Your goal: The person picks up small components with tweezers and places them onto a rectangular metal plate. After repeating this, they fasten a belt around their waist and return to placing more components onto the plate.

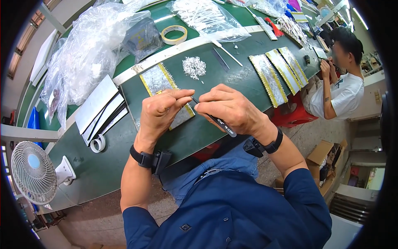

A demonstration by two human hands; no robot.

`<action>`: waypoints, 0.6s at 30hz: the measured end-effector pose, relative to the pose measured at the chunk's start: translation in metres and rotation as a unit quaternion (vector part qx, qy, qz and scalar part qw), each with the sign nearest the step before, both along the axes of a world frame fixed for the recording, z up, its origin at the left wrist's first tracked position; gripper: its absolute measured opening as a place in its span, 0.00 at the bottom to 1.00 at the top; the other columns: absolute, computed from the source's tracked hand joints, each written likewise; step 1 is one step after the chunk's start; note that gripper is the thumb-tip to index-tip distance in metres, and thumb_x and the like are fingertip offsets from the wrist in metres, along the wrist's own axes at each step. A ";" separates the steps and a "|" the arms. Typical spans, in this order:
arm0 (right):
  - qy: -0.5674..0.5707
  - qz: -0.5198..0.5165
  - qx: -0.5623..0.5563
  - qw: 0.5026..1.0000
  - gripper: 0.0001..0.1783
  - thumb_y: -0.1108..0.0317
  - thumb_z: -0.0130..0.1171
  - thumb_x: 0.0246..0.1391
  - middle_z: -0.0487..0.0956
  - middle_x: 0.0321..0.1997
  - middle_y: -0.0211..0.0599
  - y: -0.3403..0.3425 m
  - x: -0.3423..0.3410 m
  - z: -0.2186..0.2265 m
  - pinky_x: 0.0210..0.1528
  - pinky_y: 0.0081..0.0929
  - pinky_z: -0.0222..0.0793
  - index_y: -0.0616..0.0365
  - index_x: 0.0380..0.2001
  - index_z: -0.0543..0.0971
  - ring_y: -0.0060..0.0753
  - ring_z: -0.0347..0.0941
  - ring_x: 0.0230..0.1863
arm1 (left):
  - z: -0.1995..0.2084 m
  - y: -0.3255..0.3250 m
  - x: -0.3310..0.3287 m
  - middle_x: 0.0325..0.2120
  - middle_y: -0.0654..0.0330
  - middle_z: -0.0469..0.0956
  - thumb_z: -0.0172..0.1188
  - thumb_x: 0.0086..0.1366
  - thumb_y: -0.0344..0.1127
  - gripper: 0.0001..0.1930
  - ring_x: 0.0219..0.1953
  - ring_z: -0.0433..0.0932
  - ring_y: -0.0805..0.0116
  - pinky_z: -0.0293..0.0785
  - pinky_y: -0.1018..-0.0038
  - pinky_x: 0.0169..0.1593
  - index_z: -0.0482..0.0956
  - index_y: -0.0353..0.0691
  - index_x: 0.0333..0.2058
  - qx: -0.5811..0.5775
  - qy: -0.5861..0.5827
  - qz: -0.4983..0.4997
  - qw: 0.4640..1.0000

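Within right fingers [212, 96], black tweezers [222, 125] partly hidden.

At the centre of the frame, your right hand [227, 107] is gripping dark tweezers [224, 125], whose handle is displaying a short line of small white letters and numerals. At the upper left, a translucent grey bag [143, 39] is bearing yellowish print too blurred for reading. At the bottom, your navy shirt [257, 216] is carrying a small diamond-shaped emblem [185, 227], its detail remaining illegible.
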State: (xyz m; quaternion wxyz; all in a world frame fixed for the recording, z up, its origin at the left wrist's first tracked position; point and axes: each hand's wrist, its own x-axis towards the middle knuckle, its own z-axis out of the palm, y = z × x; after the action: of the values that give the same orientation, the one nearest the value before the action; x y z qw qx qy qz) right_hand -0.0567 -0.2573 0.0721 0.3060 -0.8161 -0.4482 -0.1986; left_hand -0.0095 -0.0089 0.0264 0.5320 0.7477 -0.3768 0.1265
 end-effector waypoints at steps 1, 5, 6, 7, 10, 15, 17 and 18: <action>0.001 0.000 0.001 1.000 0.18 0.79 0.76 0.50 0.86 0.47 0.43 0.000 -0.001 0.001 0.48 0.39 0.80 0.61 0.46 0.85 0.45 0.84 0.44 | 0.000 0.001 0.000 0.44 0.52 0.93 0.74 0.66 0.24 0.10 0.41 0.92 0.62 0.86 0.73 0.46 0.82 0.28 0.29 0.001 0.001 0.000 1.000; 0.003 0.004 -0.016 1.000 0.18 0.76 0.75 0.50 0.86 0.49 0.43 -0.001 -0.001 0.002 0.49 0.40 0.80 0.61 0.46 0.85 0.46 0.84 0.45 | 0.000 0.002 0.001 0.44 0.52 0.93 0.75 0.66 0.24 0.12 0.41 0.92 0.61 0.86 0.72 0.45 0.80 0.29 0.27 0.009 -0.008 -0.009 1.000; 0.006 0.009 -0.013 1.000 0.18 0.76 0.75 0.51 0.86 0.48 0.43 -0.002 0.000 0.002 0.49 0.39 0.80 0.61 0.46 0.85 0.46 0.84 0.44 | 0.000 0.002 0.001 0.44 0.52 0.93 0.75 0.66 0.24 0.12 0.41 0.92 0.61 0.86 0.72 0.45 0.79 0.29 0.27 0.013 -0.006 -0.016 1.000; 0.010 0.015 -0.011 1.000 0.17 0.76 0.75 0.52 0.86 0.47 0.43 -0.003 0.001 0.002 0.49 0.38 0.80 0.61 0.46 0.85 0.47 0.84 0.44 | 0.000 0.002 0.001 0.44 0.52 0.93 0.75 0.66 0.24 0.12 0.41 0.92 0.61 0.86 0.72 0.45 0.79 0.29 0.27 0.018 -0.004 -0.023 1.000; 0.040 0.010 0.029 0.999 0.15 0.76 0.74 0.57 0.87 0.45 0.43 -0.004 0.001 -0.005 0.49 0.36 0.80 0.61 0.47 0.85 0.46 0.84 0.43 | 0.005 0.001 -0.001 0.44 0.52 0.93 0.75 0.65 0.24 0.12 0.41 0.92 0.61 0.86 0.72 0.45 0.79 0.29 0.27 0.034 0.008 -0.027 0.999; 0.303 -0.073 0.231 0.922 0.10 0.71 0.69 0.69 0.88 0.43 0.41 -0.004 -0.005 -0.012 0.50 0.29 0.81 0.65 0.49 0.84 0.35 0.86 0.44 | 0.009 -0.001 -0.002 0.44 0.51 0.93 0.74 0.65 0.22 0.12 0.41 0.92 0.61 0.86 0.71 0.44 0.79 0.28 0.27 0.044 0.027 -0.024 0.998; 0.402 -0.102 0.292 0.862 0.10 0.70 0.68 0.72 0.89 0.42 0.40 -0.006 -0.004 -0.013 0.50 0.27 0.81 0.66 0.49 0.84 0.32 0.86 0.44 | 0.009 -0.002 -0.002 0.45 0.51 0.92 0.74 0.65 0.21 0.11 0.42 0.92 0.61 0.87 0.71 0.44 0.79 0.28 0.28 0.039 0.028 -0.026 0.999; 0.425 -0.104 0.310 0.844 0.10 0.69 0.67 0.72 0.88 0.43 0.39 -0.010 0.001 -0.016 0.51 0.27 0.80 0.66 0.49 0.84 0.30 0.86 0.45 | 0.009 -0.003 -0.002 0.45 0.50 0.92 0.74 0.64 0.20 0.10 0.42 0.92 0.60 0.87 0.71 0.44 0.79 0.27 0.28 0.031 0.031 -0.019 0.999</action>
State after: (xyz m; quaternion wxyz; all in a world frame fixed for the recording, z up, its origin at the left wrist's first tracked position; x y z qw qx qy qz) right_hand -0.0557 -0.2674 0.0562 0.6809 -0.7253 -0.1015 0.0082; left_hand -0.0116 -0.0114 0.0350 0.5221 0.7600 -0.3783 0.0816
